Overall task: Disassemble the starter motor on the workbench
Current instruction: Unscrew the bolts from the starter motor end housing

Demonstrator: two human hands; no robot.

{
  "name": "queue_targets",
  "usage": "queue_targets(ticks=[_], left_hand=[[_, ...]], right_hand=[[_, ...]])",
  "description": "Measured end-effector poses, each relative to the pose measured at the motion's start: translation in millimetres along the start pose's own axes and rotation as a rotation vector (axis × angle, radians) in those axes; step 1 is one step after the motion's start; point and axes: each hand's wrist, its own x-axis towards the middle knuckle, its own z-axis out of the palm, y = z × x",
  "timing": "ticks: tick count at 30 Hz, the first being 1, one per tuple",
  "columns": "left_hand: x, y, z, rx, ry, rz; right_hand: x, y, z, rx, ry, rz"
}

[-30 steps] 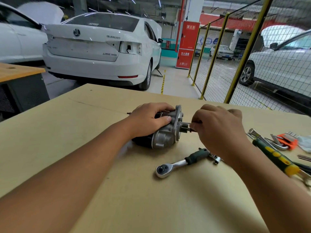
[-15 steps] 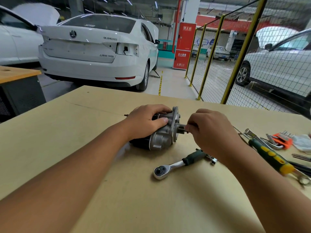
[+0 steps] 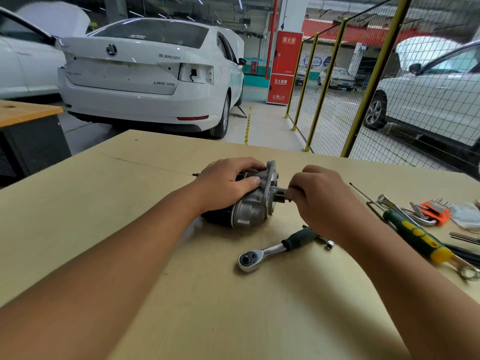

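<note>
1. A starter motor [image 3: 253,201] lies on its side near the middle of the bench [image 3: 104,193], its silver nose housing and flange turned toward the bench's right edge and its dark body toward the left.
2. The left hand [image 3: 226,184] reaches in from the near left corner, forearm stretched across the bench; its fingers curl over the top of the motor and its thumb presses the housing just behind the flange, gripping the motor.
3. The right hand [image 3: 322,201] comes in from the near right corner, wrist bent inward, knuckles up; its fingertips [image 3: 292,192] pinch a small part at the tip of the shaft [image 3: 279,194] that sticks out of the flange. What that part is cannot be told.
4. A ratchet wrench [image 3: 275,249] with a dark green grip lies just in front of the motor, toward the near edge, its head pointing left.
5. Along the right edge lie a green-and-yellow-handled tool [image 3: 415,235], an orange holder of hex keys [image 3: 433,211] and thin black rods [image 3: 465,237].
6. Beyond the far edge stands a white saloon car [image 3: 145,76], with a yellow mesh fence [image 3: 363,87] to its right.
</note>
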Motion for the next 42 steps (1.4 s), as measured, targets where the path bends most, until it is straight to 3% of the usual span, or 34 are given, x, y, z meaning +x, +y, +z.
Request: queue_targets(ticks=[5, 12, 18, 23, 29, 33, 39, 42], left_hand=[[-0.5, 0.3, -1.1, 0.004, -0.013, -0.007], [0.0, 0.3, -0.5, -0.024, -0.003, -0.01], [0.1, 0.5, 0.3, -0.005, -0.001, 0.002], [-1.6, 0.9, -1.4, -0.004, -0.01, 0.001], [-3.3, -0.4, 0.3, -0.012, -0.005, -0.017], [-1.5, 0.2, -0.2, -0.008, 0.013, -0.014], [-2.7, 2.1, -1.7, 0.019, -0.004, 0.004], [-1.7, 0.6, -2.3, 0.012, -0.001, 0.003]], right_hand=[[-3.7, -4.5, -0.2, -0.185, 0.106, 0.011], [-3.6, -9.2, -0.7, 0.061, 0.096, -0.008], [-0.5, -1.1, 5.4, 0.041, 0.02, -0.022], [-3.2, -5.6, 4.0, -0.216, 0.132, -0.003], [-3.6, -1.5, 4.4, 0.027, 0.133, -0.015], [1.2, 5.6, 5.1, 0.057, 0.103, -0.002], [-2.2, 0.7, 2.5, -0.243, 0.125, 0.004], [-2.2, -0.2, 0.4, -0.173, 0.094, 0.001]])
